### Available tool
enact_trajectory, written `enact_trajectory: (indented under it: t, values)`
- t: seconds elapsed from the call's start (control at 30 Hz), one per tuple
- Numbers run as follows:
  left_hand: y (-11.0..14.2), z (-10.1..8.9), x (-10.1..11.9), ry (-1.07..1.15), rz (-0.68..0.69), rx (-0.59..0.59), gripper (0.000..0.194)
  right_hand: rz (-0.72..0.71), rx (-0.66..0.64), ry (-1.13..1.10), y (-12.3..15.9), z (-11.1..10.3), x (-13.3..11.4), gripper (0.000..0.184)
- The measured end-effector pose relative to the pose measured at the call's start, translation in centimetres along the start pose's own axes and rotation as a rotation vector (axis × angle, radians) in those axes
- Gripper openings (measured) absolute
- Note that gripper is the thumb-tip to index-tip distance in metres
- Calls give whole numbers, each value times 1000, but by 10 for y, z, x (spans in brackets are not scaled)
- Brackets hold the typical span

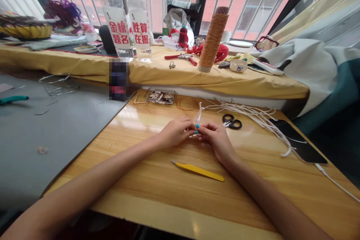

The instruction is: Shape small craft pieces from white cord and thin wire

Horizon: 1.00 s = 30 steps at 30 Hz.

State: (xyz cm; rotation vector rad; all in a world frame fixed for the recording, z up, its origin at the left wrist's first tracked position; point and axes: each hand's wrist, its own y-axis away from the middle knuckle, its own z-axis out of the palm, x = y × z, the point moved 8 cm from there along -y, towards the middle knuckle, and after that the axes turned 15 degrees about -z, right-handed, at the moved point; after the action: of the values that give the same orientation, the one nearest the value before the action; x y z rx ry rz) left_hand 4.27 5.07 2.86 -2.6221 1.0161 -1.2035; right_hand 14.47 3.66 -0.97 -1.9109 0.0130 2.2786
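Over the middle of the wooden table, my left hand and my right hand meet, fingertips pinched together on a short white strip that stands up between them. Both hands are closed around its lower end. Yellow tweezers lie on the table just in front of my hands. Black-handled scissors lie just beyond my right hand. A loose bundle of white strips spreads to the right behind the scissors.
A small clear tray of bits and a coil of thin copper-coloured wire lie behind my hands. A black phone with a white cable lies right. On the raised yellow-covered shelf stand two water bottles, an orange thread cone and red pliers. A grey mat lies left.
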Motion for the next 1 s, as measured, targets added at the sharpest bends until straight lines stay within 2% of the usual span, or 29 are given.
enact_trajectory:
  t: [0.13,0.33,0.43,0.77,1.0]
  values:
    - [-2,3,-6,26,-96,-31,6,15,-15,-7,0,1,-1,24]
    - [-8,5,-19,311,-279,-175,13,30,-36,30,-2,1,1,28]
    - [-8,4,-24,395,-344,-176,16,3,-43,35,-3,1,0,29]
    - [-6,0,-24,373,-335,-108,16,-51,-97,132,-2,4,-2,26]
    - [-5,-4,-16,259,-272,-52,12,-119,-175,199,-2,10,-7,25]
